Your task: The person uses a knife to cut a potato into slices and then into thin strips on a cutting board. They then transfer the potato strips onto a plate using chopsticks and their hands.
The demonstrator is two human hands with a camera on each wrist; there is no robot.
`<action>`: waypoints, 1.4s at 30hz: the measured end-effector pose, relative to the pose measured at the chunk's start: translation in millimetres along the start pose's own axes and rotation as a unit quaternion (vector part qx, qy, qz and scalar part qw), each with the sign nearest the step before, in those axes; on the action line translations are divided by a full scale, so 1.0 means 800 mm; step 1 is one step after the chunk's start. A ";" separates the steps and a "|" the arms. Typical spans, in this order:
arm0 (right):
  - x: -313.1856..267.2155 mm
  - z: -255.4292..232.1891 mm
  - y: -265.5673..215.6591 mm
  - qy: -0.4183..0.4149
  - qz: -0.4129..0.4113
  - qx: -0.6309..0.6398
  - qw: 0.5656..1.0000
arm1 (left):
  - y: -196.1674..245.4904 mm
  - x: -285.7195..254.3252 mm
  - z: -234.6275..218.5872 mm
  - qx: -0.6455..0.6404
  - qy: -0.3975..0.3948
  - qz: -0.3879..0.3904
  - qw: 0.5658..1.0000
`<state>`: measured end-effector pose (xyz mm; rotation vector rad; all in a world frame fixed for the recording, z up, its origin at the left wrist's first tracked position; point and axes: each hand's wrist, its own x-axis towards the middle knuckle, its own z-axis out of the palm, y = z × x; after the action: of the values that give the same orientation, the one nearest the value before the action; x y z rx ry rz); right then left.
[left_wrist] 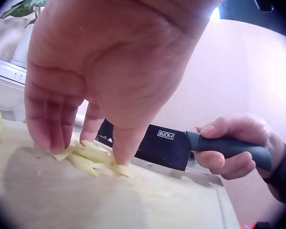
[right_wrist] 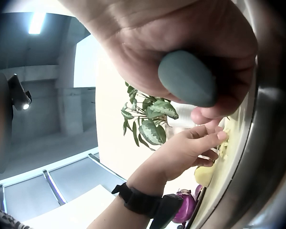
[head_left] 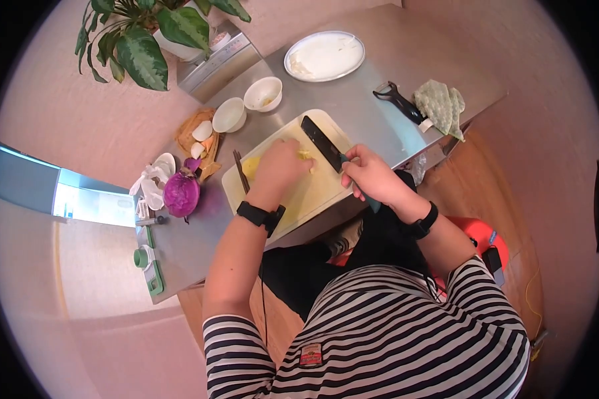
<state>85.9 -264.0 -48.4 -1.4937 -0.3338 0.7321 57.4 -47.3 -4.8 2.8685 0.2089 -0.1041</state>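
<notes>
One knife — diag., tip twd bowls

- Potted plant, with broad, pale-patterned leaves, beside a silver boxy appliance.
- Oval white plate, blue-rimmed, on the metal table.
- Two white bowls, side by side.
- Crumpled brown wrapping, with white and orange pieces on it.
- Purple cabbage, near the wrapping.
- Black peeler, just beside a pale green patterned cloth.
- Green and white implement, near the table's edge.
- Red object, partly hidden, above the wooden floor.
</notes>
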 end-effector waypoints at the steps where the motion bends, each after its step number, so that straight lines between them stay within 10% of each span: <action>1: 0.004 -0.003 -0.002 -0.002 -0.009 0.001 1.000 | 0.000 0.005 0.000 0.000 0.007 0.002 1.000; 24: 0.054 -0.035 -0.012 -0.077 -0.018 -0.039 0.996 | -0.020 0.038 0.018 0.013 0.013 0.040 0.999; 42: 0.061 -0.058 -0.001 -0.140 0.014 0.077 0.987 | 0.021 0.157 -0.135 -0.017 -0.070 0.069 0.995</action>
<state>151.7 -269.7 -62.7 -1.2525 -0.4578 0.9715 189.6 -18.2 92.0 2.8162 -0.0143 -0.2706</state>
